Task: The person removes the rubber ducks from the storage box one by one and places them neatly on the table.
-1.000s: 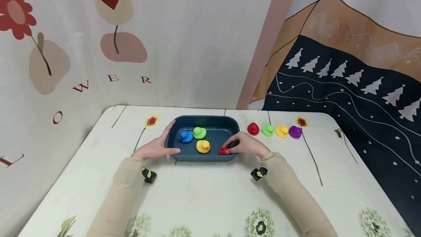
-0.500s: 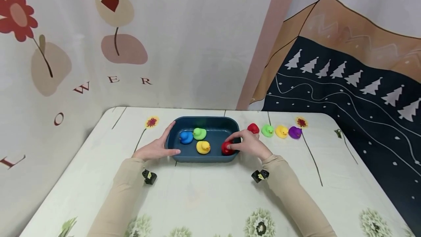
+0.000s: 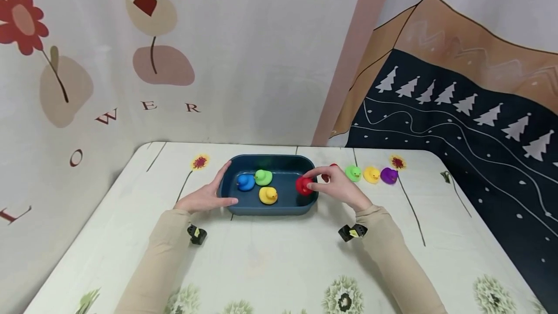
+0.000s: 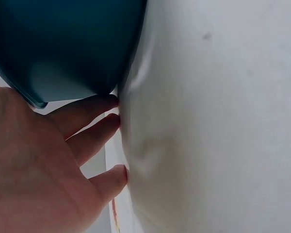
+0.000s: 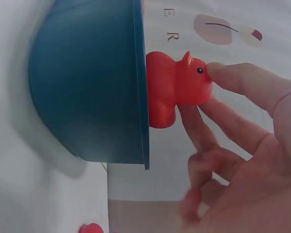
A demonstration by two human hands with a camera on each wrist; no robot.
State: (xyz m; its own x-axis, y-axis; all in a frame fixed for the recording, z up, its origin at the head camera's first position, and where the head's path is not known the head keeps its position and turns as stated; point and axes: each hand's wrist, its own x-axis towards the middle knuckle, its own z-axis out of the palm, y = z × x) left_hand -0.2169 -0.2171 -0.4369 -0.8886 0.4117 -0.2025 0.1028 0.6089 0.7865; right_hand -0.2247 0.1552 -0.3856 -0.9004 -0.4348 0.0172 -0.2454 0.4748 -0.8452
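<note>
My right hand (image 3: 339, 187) pinches a red rubber duck (image 3: 302, 185) by its head, thumb on one side and fingers on the other. In the right wrist view the red rubber duck (image 5: 161, 90) shows above the rim of a dark blue rectangular tub (image 5: 87, 82). My left hand (image 3: 205, 198) rests against the tub's left end, fingers spread, thumb along the front rim. The left wrist view shows those fingers (image 4: 89, 121) extended beside the tub wall. Inside the tub sit a blue duck (image 3: 246, 182), a green duck (image 3: 263, 177) and a yellow duck (image 3: 268, 196).
Right of the tub a row of ducks stands on the patterned tablecloth (image 3: 270, 256): a red one (image 3: 333, 164) mostly hidden behind my right hand, then green (image 3: 353, 173), yellow (image 3: 372, 175) and purple (image 3: 389, 176). A printed curtain (image 3: 261, 62) hangs behind the table.
My right hand has raised the red rubber duck from the tub's front right corner and now hides most of the red duck on the table. The left hand stays at the tub's end.
</note>
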